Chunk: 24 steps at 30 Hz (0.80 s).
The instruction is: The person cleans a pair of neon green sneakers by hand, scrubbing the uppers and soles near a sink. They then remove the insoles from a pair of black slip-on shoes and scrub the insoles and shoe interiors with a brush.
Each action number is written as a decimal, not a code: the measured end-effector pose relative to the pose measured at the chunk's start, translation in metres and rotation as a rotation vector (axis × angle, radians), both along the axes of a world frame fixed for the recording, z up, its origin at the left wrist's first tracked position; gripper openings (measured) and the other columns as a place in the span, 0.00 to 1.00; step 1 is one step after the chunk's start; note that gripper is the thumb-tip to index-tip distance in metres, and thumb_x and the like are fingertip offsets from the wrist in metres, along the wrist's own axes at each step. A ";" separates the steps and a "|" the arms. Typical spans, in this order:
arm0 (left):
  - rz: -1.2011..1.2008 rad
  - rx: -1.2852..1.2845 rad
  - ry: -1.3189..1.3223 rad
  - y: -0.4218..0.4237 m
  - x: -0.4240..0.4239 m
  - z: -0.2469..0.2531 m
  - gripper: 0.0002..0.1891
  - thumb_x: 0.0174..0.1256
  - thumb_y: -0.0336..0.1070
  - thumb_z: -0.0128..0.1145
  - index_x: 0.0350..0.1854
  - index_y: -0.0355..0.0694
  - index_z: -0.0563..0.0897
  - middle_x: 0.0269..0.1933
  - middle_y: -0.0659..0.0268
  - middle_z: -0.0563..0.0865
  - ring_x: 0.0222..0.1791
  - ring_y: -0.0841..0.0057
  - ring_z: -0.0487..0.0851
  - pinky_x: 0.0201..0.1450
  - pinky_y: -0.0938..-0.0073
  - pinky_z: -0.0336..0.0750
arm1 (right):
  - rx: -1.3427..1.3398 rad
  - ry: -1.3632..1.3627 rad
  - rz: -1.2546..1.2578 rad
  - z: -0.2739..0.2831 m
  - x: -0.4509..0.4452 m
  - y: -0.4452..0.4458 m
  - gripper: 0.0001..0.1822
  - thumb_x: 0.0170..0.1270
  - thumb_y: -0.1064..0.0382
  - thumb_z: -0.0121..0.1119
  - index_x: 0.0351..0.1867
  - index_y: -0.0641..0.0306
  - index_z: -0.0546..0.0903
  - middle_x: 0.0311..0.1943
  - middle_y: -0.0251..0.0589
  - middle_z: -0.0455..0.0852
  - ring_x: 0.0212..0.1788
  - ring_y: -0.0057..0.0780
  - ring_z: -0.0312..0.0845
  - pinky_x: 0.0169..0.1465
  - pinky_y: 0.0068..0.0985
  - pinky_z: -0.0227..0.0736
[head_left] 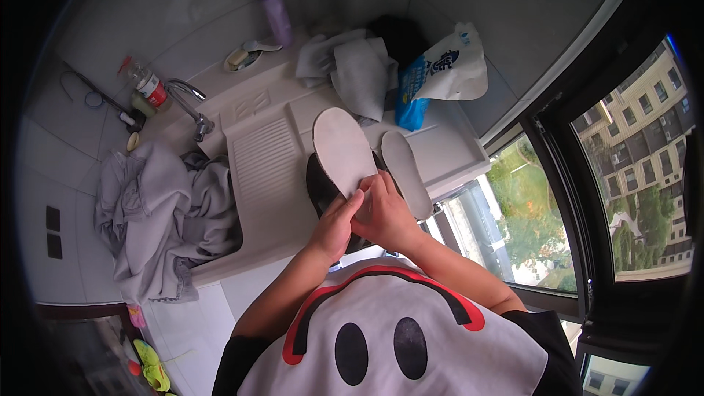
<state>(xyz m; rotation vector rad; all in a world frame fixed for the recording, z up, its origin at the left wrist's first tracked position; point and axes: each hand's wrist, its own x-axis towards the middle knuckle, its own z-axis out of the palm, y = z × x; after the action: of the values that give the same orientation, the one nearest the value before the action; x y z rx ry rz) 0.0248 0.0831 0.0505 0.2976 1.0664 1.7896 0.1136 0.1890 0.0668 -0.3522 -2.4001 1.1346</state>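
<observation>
A pale shoe insole (342, 146) is held up, toe end pointing away from me. My left hand (336, 226) grips its heel end from the left, thumb on top. From the right, the bent fingers of my right hand (389, 213) pinch that same heel end, so much of the heel is hidden. Beneath the insole is a black shoe (319, 181), mostly covered. Just to the right, a second pale insole (406, 173) lies over the front edge of the white sink counter (451, 148).
Grey clothing (159, 209) fills the basin under the faucet (201, 115). A ribbed washboard (269, 154) adjoins it. Behind are grey cloths (360, 71), a blue-and-white plastic bag (440, 74), a purple bottle (276, 14) and a soap dish (242, 59). A window (528, 214) borders the right.
</observation>
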 end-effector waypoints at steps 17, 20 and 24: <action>-0.216 -0.595 1.685 0.049 -0.079 -0.058 0.14 0.63 0.39 0.57 0.51 0.48 0.85 0.42 0.59 0.85 0.46 0.57 0.81 0.51 0.61 0.77 | -0.286 -0.650 0.130 0.047 0.064 0.064 0.17 0.60 0.51 0.65 0.36 0.64 0.85 0.28 0.40 0.85 0.30 0.29 0.79 0.38 0.28 0.73; -0.272 -0.557 1.652 0.061 -0.080 -0.057 0.14 0.63 0.37 0.55 0.49 0.49 0.86 0.43 0.59 0.88 0.45 0.60 0.84 0.49 0.59 0.78 | -0.143 -0.821 0.152 0.044 0.057 0.066 0.20 0.57 0.46 0.64 0.33 0.63 0.87 0.31 0.43 0.87 0.33 0.37 0.82 0.41 0.31 0.74; -0.309 -0.541 1.662 0.068 -0.071 -0.045 0.15 0.63 0.35 0.52 0.49 0.50 0.86 0.43 0.58 0.88 0.43 0.59 0.85 0.48 0.59 0.79 | -0.256 -0.871 0.115 0.023 0.047 0.066 0.20 0.56 0.47 0.64 0.32 0.65 0.87 0.31 0.43 0.87 0.32 0.35 0.84 0.40 0.31 0.76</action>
<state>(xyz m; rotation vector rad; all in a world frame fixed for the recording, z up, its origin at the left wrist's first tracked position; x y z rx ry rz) -0.0466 0.1515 0.0054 1.6230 2.3223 0.6017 0.1603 0.2545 0.0899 -0.9698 -3.0207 1.5784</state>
